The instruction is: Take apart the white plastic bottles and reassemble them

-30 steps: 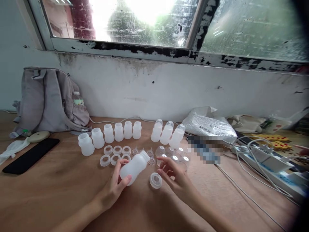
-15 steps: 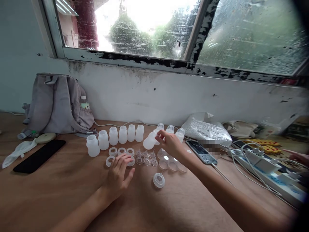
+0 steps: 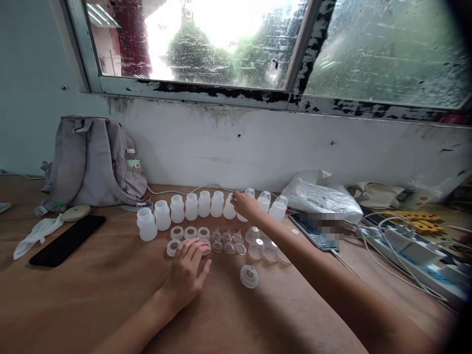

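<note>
My right hand (image 3: pixel 246 204) pinches the rim of a frosted white baby bottle (image 3: pixel 229 208), which stands upright at the right end of a curved row of open bottles (image 3: pixel 177 210). Behind that hand another bottle is partly hidden. My left hand (image 3: pixel 187 269) rests with fingers spread over white collar rings (image 3: pixel 190 232), covering some of them. Clear silicone nipples (image 3: pixel 228 237) lie in two short rows beside the rings. Clear dome caps (image 3: pixel 255 250) are partly under my right forearm. Nearer to me lies a collar ring with a nipple fitted in it (image 3: pixel 249 277).
Capped bottles (image 3: pixel 278 208) stand behind my right arm, by a plastic-wrapped package (image 3: pixel 319 196). A phone (image 3: pixel 313 231) and a power strip (image 3: pixel 438 285) with cables lie to the right. A backpack (image 3: pixel 98 162) and a black slab (image 3: pixel 68 241) are at left.
The bottle at my right hand was tilted and is now upright in line with the row. My right hand has moved slightly back and left. My left hand stays over the rings.
</note>
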The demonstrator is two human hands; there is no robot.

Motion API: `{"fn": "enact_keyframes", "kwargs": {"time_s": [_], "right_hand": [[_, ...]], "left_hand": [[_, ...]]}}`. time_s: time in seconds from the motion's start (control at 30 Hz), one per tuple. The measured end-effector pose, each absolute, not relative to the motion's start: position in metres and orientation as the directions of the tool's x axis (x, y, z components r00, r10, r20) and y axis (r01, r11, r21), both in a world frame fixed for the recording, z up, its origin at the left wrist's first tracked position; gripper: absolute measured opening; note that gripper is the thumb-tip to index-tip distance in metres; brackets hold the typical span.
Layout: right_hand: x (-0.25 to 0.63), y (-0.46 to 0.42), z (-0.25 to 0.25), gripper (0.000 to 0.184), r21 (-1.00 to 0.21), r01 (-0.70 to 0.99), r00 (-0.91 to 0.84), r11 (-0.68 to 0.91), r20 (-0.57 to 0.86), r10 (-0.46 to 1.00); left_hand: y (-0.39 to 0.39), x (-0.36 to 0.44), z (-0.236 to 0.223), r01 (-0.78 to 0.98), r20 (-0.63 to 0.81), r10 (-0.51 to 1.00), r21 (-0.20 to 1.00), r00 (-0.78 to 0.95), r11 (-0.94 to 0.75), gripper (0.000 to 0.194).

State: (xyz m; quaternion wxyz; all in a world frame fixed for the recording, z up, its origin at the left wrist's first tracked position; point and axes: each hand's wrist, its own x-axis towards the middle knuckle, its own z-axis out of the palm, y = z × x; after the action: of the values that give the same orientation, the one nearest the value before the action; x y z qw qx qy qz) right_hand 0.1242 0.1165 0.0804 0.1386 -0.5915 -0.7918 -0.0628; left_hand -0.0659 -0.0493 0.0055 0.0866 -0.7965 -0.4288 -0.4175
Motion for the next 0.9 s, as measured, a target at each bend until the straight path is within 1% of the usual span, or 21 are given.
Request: {"fn": "enact_keyframes", "kwargs": {"time_s": [0.1, 0.23, 0.3, 0.37, 0.43, 0.47, 0.57, 0.67, 0.9], "right_hand": [[0.125, 0.107, 0.084, 0.027, -0.108, 0.938, -0.275, 0.329, 0.348, 0.896], [0.133, 0.063, 0.072, 0.024, -0.179, 0.892, -0.308, 0.414, 0.43, 0.849], [0.141, 0.03, 0.056, 0.025, -0.282, 0.78, -0.388, 0.559, 0.482, 0.785], [0.151, -0.002, 0.037, 0.022, -0.345, 0.706, -0.439, 0.619, 0.472, 0.764], [0.159, -0.027, 0.02, 0.017, -0.377, 0.674, -0.484, 0.635, 0.424, 0.765], [0.161, -0.035, 0.014, 0.017, -0.374, 0.674, -0.493, 0.637, 0.415, 0.765], [0.162, -0.043, 0.003, 0.012, -0.391, 0.682, -0.48, 0.618, 0.399, 0.781], [0.159, -0.04, 0.001, 0.006, -0.452, 0.661, -0.461, 0.6, 0.386, 0.799], [0.16, -0.039, -0.003, 0.007, -0.507, 0.61, -0.451, 0.609, 0.409, 0.793]], "left_hand": [[-0.049, -0.066, 0.006, 0.759, 0.724, 0.62, 0.212, 0.302, -0.616, 0.021], [-0.05, -0.067, 0.006, 0.757, 0.701, 0.64, 0.221, 0.314, -0.614, 0.021], [-0.05, -0.067, 0.006, 0.748, 0.694, 0.644, 0.231, 0.322, -0.622, 0.021], [-0.051, -0.066, 0.006, 0.741, 0.674, 0.66, 0.246, 0.333, -0.625, 0.021], [-0.053, -0.064, 0.006, 0.733, 0.649, 0.679, 0.266, 0.343, -0.626, 0.021], [-0.053, -0.063, 0.006, 0.729, 0.639, 0.686, 0.276, 0.348, -0.626, 0.02], [-0.056, -0.06, 0.007, 0.704, 0.613, 0.691, 0.289, 0.384, -0.648, 0.02], [-0.059, -0.058, 0.009, 0.674, 0.58, 0.683, 0.287, 0.443, -0.681, 0.021], [-0.061, -0.054, 0.01, 0.647, 0.533, 0.677, 0.283, 0.507, -0.708, 0.021]]}}
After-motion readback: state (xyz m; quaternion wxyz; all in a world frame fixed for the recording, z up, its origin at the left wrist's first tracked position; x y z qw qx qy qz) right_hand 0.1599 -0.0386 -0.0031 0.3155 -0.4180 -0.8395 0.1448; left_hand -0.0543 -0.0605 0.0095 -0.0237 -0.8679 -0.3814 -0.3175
